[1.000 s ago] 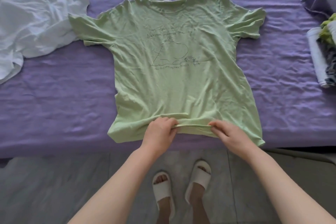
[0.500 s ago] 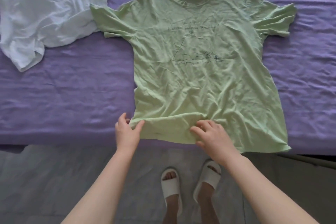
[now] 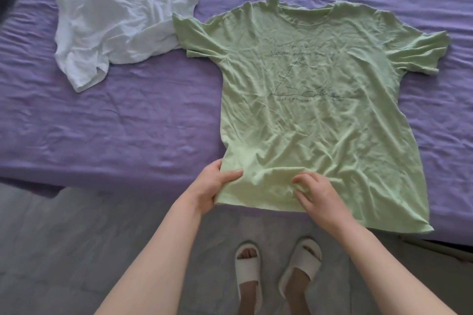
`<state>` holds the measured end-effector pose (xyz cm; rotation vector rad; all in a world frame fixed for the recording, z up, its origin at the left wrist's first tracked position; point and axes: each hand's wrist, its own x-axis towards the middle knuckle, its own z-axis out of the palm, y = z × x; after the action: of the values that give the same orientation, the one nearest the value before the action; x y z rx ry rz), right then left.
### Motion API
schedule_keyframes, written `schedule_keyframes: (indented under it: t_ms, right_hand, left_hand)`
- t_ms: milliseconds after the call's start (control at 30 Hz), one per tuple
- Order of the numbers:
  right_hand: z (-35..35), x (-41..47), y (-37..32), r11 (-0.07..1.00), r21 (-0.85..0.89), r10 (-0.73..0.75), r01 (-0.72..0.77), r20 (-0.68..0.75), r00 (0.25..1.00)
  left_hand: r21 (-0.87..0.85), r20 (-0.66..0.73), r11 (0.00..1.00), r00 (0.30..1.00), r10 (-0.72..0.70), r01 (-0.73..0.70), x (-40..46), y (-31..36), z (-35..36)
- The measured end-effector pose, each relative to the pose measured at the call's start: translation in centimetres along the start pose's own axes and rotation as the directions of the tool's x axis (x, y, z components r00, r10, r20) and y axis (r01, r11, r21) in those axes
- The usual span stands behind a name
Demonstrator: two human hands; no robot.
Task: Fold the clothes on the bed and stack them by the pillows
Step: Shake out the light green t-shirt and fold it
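Now left hand pinches green T-shirt hem corner; right hand grip clutches hem on the bed

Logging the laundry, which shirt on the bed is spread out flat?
The green T-shirt, held at its hem by both hands; the white shirt lies crumpled.

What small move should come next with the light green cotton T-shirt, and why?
Probably slide the right hand out to the hem's free right corner. The left hand already grips the left corner of the light green cotton T-shirt, which lies flat but wrinkled.
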<state>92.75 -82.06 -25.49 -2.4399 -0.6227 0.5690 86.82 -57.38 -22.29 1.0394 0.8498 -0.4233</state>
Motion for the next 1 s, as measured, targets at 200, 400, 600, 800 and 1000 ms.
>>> schedule_keyframes:
  t_ms: [200, 400, 600, 800, 1000]
  right_hand:
    - [1.2, 1.5, -2.5, 0.994, -0.094, -0.052, 0.056, 0.045, 0.998]
    - [2.0, 2.8, -2.4, 0.982, -0.178, 0.086, -0.065, 0.109, 0.990]
    - [1.4, 2.9, -0.3, 0.955, -0.258, 0.179, -0.146, 0.109, 0.978]
    - [0.3, 1.4, 2.3, 0.901, -0.373, 0.306, -0.221, 0.187, 0.933]
    - [0.5, 1.1, 2.7, 0.891, -0.410, 0.295, -0.195, 0.196, 0.935]
  left_hand:
    - [0.028, -0.074, 1.000, 0.997, -0.009, 0.012, -0.6, -0.9, -1.1]
    - [-0.078, -0.088, 0.988, 0.988, 0.125, -0.132, -0.4, -0.9, -1.7]
    - [0.107, -0.123, 0.993, 0.990, 0.066, -0.053, 0.4, -1.0, -2.1]
    - [0.326, -0.282, 0.945, 0.951, 0.127, -0.030, 1.1, -1.2, -2.9]
    - [0.099, -0.222, 0.995, 0.975, 0.005, 0.018, 0.4, -0.8, -3.0]
